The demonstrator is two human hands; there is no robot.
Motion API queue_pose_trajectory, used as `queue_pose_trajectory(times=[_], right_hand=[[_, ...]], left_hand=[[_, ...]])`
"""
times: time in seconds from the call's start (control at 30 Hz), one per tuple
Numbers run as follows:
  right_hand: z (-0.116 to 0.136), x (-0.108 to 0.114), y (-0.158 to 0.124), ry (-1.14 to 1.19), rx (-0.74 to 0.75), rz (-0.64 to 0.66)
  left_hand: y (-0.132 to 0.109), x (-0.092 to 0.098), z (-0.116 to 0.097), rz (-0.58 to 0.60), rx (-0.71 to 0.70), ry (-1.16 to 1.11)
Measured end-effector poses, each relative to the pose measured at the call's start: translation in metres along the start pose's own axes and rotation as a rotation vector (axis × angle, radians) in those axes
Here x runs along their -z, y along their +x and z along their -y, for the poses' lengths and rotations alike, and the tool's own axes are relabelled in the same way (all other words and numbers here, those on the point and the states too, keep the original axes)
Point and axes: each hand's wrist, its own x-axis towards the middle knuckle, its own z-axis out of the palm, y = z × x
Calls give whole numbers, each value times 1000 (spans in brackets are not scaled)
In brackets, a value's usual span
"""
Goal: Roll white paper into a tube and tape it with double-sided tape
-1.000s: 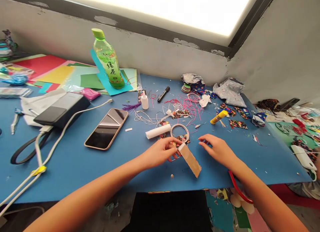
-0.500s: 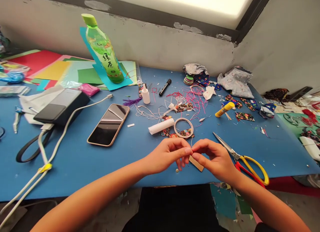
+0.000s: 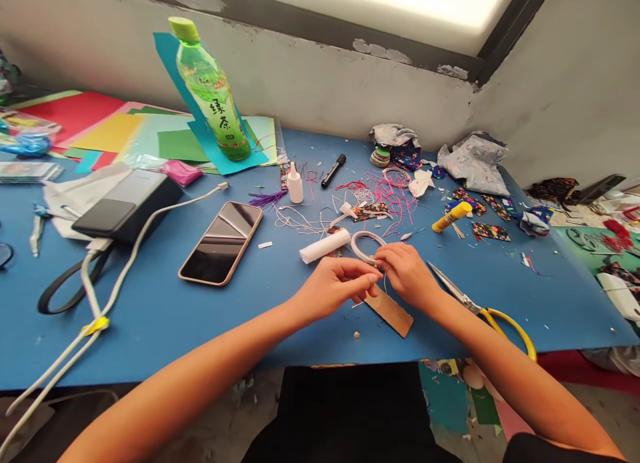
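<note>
Near the table's front middle, my left hand (image 3: 340, 286) has its thumb and fingertips pinched together; what they hold, if anything, is too small to make out. My right hand (image 3: 407, 273) is just right of it, fingers curled down at the lower right edge of a white ring (image 3: 358, 250). A thin thread hangs below the right fingers. Under and in front of both hands lies a brown cardboard strip (image 3: 393, 312). A white paper roll (image 3: 325, 246) lies beyond my left hand, beside the ring.
Scissors (image 3: 515, 330) lie right of my right hand, partly under the forearm. A glue stick (image 3: 451, 217), marker (image 3: 333, 170), white bottle (image 3: 295, 186) and tangled threads (image 3: 395, 196) are farther back. To the left are a phone (image 3: 220, 243), power bank (image 3: 127, 206) and green bottle (image 3: 215, 103).
My right hand has moved up and away from my left fingertips to the ring's edge. More of the cardboard strip shows. The view has shifted slightly.
</note>
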Motion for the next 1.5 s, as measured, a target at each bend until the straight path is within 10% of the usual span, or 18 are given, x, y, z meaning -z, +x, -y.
queue_pose_trajectory(times=[0.37,0.7,0.9,1.2,1.5], right_hand=[[52,24,-62,773,-390,-458],[70,15,-72,492,-256,-447],[73,0,-67,105,45,-534],[72,14,-62,-43,64,-402],[45,75,-68,-219,203,256]], left_hand=[[-16,-3,-3,-245,-699,336],[-21,-9,4,-205,-1137,833],[-24,-17,9,-146,-1096,798],[-21,-19,5,-175,-847,669],[-14,-55,25,41,145,264]])
